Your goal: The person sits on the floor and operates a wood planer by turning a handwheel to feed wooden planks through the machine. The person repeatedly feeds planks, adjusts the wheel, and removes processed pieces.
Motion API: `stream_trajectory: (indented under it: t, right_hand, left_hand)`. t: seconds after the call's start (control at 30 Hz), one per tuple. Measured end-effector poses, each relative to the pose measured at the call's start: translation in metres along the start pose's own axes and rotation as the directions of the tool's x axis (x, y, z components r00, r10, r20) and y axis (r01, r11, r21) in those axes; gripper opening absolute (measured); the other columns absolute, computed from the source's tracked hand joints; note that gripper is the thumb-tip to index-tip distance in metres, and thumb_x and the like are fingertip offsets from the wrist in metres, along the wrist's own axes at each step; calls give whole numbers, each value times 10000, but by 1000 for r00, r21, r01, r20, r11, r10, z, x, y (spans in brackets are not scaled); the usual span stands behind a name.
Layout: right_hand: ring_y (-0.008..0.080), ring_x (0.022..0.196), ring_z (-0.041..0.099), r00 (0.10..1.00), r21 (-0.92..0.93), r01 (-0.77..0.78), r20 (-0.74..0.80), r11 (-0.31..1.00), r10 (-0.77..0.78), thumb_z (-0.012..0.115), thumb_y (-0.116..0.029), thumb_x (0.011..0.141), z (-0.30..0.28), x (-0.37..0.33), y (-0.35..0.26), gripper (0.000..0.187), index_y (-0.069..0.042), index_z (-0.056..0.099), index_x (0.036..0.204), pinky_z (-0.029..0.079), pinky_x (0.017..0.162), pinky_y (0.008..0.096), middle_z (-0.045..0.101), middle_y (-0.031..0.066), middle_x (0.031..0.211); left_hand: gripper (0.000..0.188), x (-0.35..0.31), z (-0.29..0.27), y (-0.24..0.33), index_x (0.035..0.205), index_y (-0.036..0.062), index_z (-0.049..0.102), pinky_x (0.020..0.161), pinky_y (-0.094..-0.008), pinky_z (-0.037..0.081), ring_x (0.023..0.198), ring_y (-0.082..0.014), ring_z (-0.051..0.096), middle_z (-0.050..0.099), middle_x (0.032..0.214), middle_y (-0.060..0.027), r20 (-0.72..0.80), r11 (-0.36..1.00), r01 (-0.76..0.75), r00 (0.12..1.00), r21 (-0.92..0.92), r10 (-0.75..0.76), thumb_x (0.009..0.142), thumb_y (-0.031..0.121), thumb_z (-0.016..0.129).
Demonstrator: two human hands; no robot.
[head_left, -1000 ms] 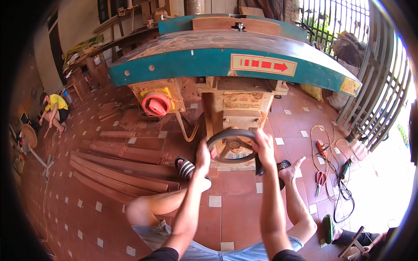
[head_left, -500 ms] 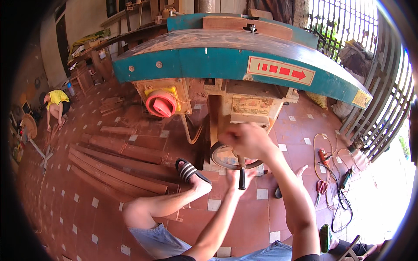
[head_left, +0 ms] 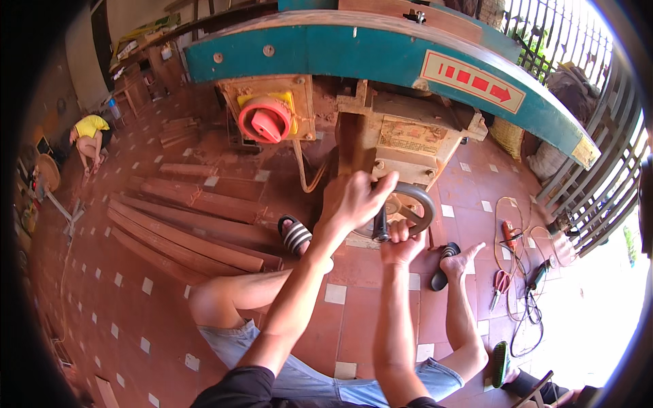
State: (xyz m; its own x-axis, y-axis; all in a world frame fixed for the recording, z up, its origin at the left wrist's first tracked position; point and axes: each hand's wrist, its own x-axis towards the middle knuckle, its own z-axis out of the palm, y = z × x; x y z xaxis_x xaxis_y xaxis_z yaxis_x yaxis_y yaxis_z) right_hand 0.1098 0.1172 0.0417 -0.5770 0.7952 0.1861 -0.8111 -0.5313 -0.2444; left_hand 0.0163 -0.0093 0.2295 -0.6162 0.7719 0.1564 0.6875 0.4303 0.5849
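Low on the machine's cast base is a dark metal handwheel [head_left: 423,201] with a black crank handle [head_left: 381,226]. At the wheel's upper left, my left hand [head_left: 355,200] is closed on the rim, thumb sticking out to the right. My right hand [head_left: 404,247] grips the lower rim from below, its fingers curled just right of the crank handle. The left fingers are partly hidden behind that hand. Above both hands spans a long teal-sided machine table [head_left: 340,54] carrying a red arrow label.
A red rotary switch [head_left: 264,121] juts out left of the base. Wooden boards [head_left: 183,234] lie on the tiled floor at left. Scissors [head_left: 501,281], an orange power tool [head_left: 509,234] and cables lie at right. A person in yellow [head_left: 90,136] crouches far left.
My left hand has gone up from under the wheel to its upper left rim. The right hand has dropped from above the wheel to the lower rim. The crank handle has shifted upward.
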Motion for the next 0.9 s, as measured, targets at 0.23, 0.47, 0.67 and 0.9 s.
stream_trajectory:
  t: [0.23,0.47,0.67,0.9]
  right_hand:
    - [190,753,598,993,-791,13,82,612,85,404,-417,1080,51,35,-62,481,-36,622,882,484,735,335,627,78,782]
    - [313,1034,724,646,-520,655,9,-548,764,650,-467,931,251,24,18,483,-14,753,1061,569,857,431,752,152,1106]
    - [301,944,735,695,-261,697,15,-668,719,644,-537,920,240,13,35,500,-56,782,925,577,803,421,748,165,955]
    - [131,584,474,994,-615,-21,-95,788,-48,438,-543,1060,59,2,-28,519,-91,639,904,465,669,307,507,-20,620]
  left_hand:
    - [699,-19,135,-141,1143,87,656,1011,-397,450,1083,-199,649,700,1120,-81,-8,-174,-63,953,-983,-302,1010,695,339]
    - [565,-11,247,-40,1152,87,663,970,-436,515,1098,-240,637,694,1117,-83,-214,-933,-103,976,-345,-29,944,597,538]
    - [589,-9,186,-51,787,118,556,639,-343,493,546,-167,480,469,588,-8,-43,-859,-228,971,-458,-235,995,657,445]
    - [736,13,39,-45,560,64,624,448,-378,372,421,-145,470,434,439,-25,-221,953,-182,967,-242,129,1022,614,466]
